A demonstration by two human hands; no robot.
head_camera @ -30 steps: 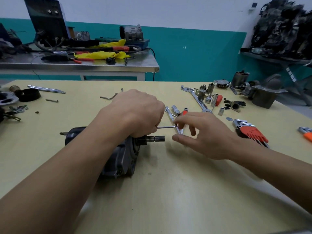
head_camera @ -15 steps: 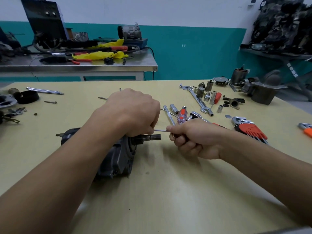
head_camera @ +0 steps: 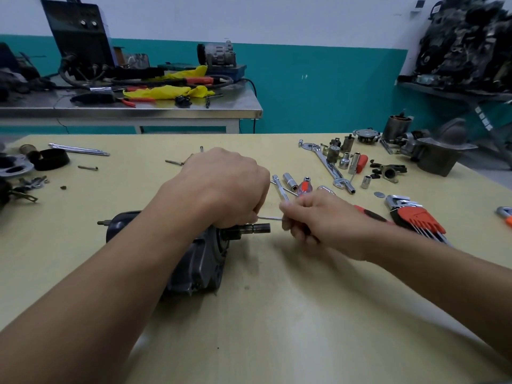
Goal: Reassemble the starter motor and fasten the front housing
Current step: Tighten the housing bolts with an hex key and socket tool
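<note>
Starter motor (head_camera: 199, 261): we find it lying on its side on the yellow table (head_camera: 277, 328), a little left of centre, with its dark shaft (head_camera: 259, 228) pointing right.

At the far left edge of the table lie a black ring (head_camera: 54, 159), a loose bolt (head_camera: 88, 167) and two long chrome bars (head_camera: 79, 149), all well apart from the motor.

The left hand (head_camera: 224, 187) rests on top of the motor's front end. Its fingers are curled downward and pressed together over the casing, gripping it; the fingertips are hidden beneath the knuckles.

A thin hex key (head_camera: 270, 218) runs level from under the left fingers toward the right, just above the shaft.

The right hand (head_camera: 324, 220) holds the key's right end. Its fingers are curled close together round the key, with the thumb on top; we cannot tell how the key's end lies within the grip.

Behind the right hand lie a red-handled screwdriver (head_camera: 304, 187), a long wrench (head_camera: 327, 164) and several upright sockets (head_camera: 345, 160). Further right, a set of hex keys in a red holder (head_camera: 418, 217) lies flat. At the far right corner stands a grey housing (head_camera: 440, 159), well apart from the motor.
</note>
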